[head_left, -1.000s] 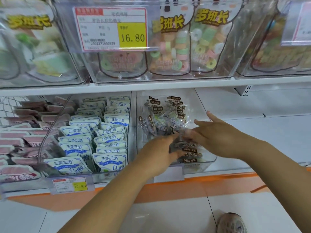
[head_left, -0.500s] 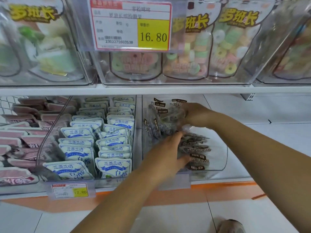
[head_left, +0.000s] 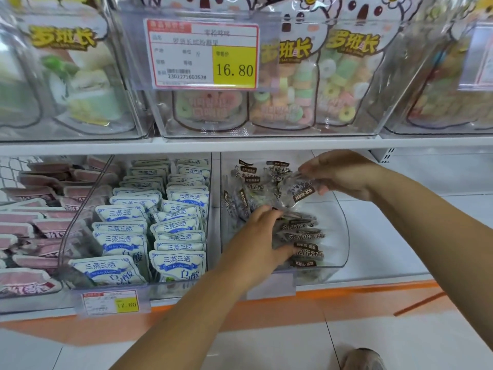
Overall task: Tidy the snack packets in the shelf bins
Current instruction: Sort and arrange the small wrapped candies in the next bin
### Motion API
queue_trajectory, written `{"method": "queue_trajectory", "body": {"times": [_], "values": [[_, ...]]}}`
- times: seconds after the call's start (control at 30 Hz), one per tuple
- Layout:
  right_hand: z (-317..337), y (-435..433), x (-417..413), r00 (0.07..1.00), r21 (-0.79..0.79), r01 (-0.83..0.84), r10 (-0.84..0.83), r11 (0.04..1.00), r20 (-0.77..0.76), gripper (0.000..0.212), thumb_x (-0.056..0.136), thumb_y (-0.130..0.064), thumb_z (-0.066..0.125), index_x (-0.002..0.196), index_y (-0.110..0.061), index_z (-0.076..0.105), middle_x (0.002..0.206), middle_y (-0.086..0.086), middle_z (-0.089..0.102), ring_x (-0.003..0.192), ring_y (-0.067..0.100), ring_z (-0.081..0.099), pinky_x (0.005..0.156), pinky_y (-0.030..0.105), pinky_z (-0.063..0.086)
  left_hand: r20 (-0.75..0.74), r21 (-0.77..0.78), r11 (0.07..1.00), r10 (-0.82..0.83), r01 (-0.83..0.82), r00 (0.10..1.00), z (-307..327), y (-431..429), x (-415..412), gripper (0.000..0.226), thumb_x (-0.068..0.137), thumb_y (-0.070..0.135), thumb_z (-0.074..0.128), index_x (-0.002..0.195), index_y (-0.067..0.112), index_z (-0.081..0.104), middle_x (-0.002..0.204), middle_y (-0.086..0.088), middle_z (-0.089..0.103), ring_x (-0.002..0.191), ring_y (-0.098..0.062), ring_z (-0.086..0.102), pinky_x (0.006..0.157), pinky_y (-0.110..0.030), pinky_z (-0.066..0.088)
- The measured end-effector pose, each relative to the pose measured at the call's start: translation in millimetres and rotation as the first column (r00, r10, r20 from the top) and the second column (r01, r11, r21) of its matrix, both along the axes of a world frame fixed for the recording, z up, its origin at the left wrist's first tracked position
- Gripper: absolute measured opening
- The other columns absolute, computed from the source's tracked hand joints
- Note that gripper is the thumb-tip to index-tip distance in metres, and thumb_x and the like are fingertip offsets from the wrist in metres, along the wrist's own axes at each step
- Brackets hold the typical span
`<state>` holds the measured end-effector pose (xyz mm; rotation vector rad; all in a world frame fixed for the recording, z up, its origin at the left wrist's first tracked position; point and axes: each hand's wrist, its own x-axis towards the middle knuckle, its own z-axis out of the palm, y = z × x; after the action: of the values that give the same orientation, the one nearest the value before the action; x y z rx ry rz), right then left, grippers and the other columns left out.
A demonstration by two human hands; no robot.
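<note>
The right hand (head_left: 338,173) is up at the back of the see-through bin (head_left: 344,236). Its fingertips pinch the top of one plum packet (head_left: 302,186), so the packet hangs down and is easy to move. I think it is held by the edge like this so it can be stood up in a row.

The left hand (head_left: 262,236) is lower and nearer the front of the same bin. It lies against the flat packets (head_left: 304,236) just to its right. It looks like it is holding that pile back so nothing slides. I cannot tell if its fingers curl round any of them.

Between the two hands and a bit behind, more standing packets (head_left: 246,182) lean this way and that. They look messy, so this bin is not tidy yet.

To the left of the left hand, the blue and white packets (head_left: 177,228) sit in neat rows in their own bin. That is likely how the plum ones should end up.
</note>
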<state>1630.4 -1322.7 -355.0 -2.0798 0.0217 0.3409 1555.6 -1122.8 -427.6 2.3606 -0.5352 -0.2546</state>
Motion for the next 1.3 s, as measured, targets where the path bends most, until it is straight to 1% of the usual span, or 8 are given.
{"method": "queue_trajectory", "body": {"times": [0.27, 0.37, 0.47, 0.67, 0.93, 1.03, 1.17, 1.3], "values": [[13, 10, -13, 0.979, -0.276, -0.198, 0.179, 0.941, -0.095, 0.025, 0.092, -0.035, 0.059, 0.107, -0.015, 0.066, 0.092, 0.001, 0.069, 0.068, 0.006, 0.067, 0.065, 0.016, 0.054, -0.054, -0.135, 0.979, 0.146, -0.152, 0.988, -1, -1, 3, 0.045, 0.081, 0.062, 0.058, 0.107, 0.026, 0.048, 0.123, 0.013, 0.042, 0.106, -0.002, 0.051, 0.080, -0.019, 0.042], [18, 21, -15, 0.935, -0.559, -0.354, 0.271, 0.750, -0.227, 0.056, 0.087, -0.065, 0.044, 0.118, -0.022, 0.064, 0.126, 0.000, 0.060, 0.111, 0.016, 0.058, 0.101, 0.031, 0.044, -0.043, -0.156, 0.972, 0.168, -0.173, 0.985, -1, -2, 3, 0.030, 0.090, 0.054, 0.051, 0.104, 0.027, 0.049, 0.114, 0.012, 0.049, 0.097, -0.001, 0.052, 0.077, -0.017, 0.042], [17, 35, -18, 0.882, -0.641, -0.470, 0.286, 0.607, -0.376, 0.071, 0.071, -0.084, 0.040, 0.106, -0.026, 0.063, 0.119, -0.002, 0.049, 0.113, 0.019, 0.046, 0.100, 0.033, 0.036, -0.090, -0.162, 0.967, 0.186, -0.199, 0.978, 2, -1, 3, 0.033, 0.089, 0.055, 0.053, 0.108, 0.029, 0.047, 0.107, 0.015, 0.055, 0.090, 0.003, 0.053, 0.074, -0.018, 0.045], [9, 16, -16, 0.931, -0.529, -0.364, 0.310, 0.766, -0.192, 0.044, 0.081, -0.039, 0.071, 0.119, -0.027, 0.052, 0.113, -0.005, 0.063, 0.108, 0.018, 0.057, 0.098, 0.035, 0.044, -0.185, -0.097, 0.991, 0.077, -0.096, 0.980, 4, 0, 3, 0.066, 0.085, 0.053, 0.062, 0.140, 0.034, 0.031, 0.133, 0.013, 0.050, 0.112, -0.008, 0.051, 0.085, -0.025, 0.037], [-4, 30, -13, 0.847, -0.699, -0.513, 0.427, 0.498, -0.317, 0.026, 0.092, -0.030, 0.055, 0.118, -0.024, 0.058, 0.120, -0.001, 0.060, 0.109, 0.018, 0.055, 0.097, 0.036, 0.044, -0.168, 0.044, 0.998, -0.036, 0.044, 0.985, 13, 0, 0, 0.051, 0.097, 0.042, 0.049, 0.144, 0.028, 0.036, 0.146, 0.008, 0.038, 0.126, -0.018, 0.045, 0.100, -0.025, 0.037], [14, 27, -11, 0.833, -0.574, -0.553, 0.373, 0.604, -0.409, 0.045, 0.080, -0.055, 0.058, 0.116, -0.028, 0.065, 0.126, -0.009, 0.060, 0.121, 0.016, 0.051, 0.108, 0.038, 0.038, -0.001, 0.112, 0.993, -0.034, 0.034, 0.999, 24, 10, -9, 0.050, 0.095, 0.036, 0.054, 0.143, 0.025, 0.042, 0.155, 0.010, 0.024, 0.135, -0.011, 0.035, 0.104, -0.018, 0.023], [10, 41, 10, 0.929, -0.669, -0.345, 0.342, 0.658, -0.142, 0.061, 0.089, -0.063, 0.044, 0.117, -0.013, 0.065, 0.128, 0.004, 0.060, 0.115, 0.026, 0.056, 0.103, 0.041, 0.041, 0.339, 0.103, 0.988, 0.070, -0.111, 0.938, 47, 49, -4, 0.039, 0.094, 0.031, 0.056, 0.132, 0.034, 0.051, 0.138, 0.018, 0.047, 0.122, -0.002, 0.043, 0.103, -0.014, 0.021], [-10, 74, 20, 0.908, -0.628, -0.326, 0.419, 0.707, -0.001, 0.040, 0.083, -0.064, 0.054, 0.103, -0.030, 0.061, 0.104, -0.010, 0.059, 0.097, 0.014, 0.056, 0.084, 0.033, 0.047, 0.263, 0.032, 0.949, 0.293, -0.312, 0.919, 41, 86, 11, 0.053, 0.088, 0.042, 0.062, 0.137, 0.031, 0.048, 0.140, 0.010, 0.045, 0.127, -0.011, 0.041, 0.109, -0.028, 0.031]]}}
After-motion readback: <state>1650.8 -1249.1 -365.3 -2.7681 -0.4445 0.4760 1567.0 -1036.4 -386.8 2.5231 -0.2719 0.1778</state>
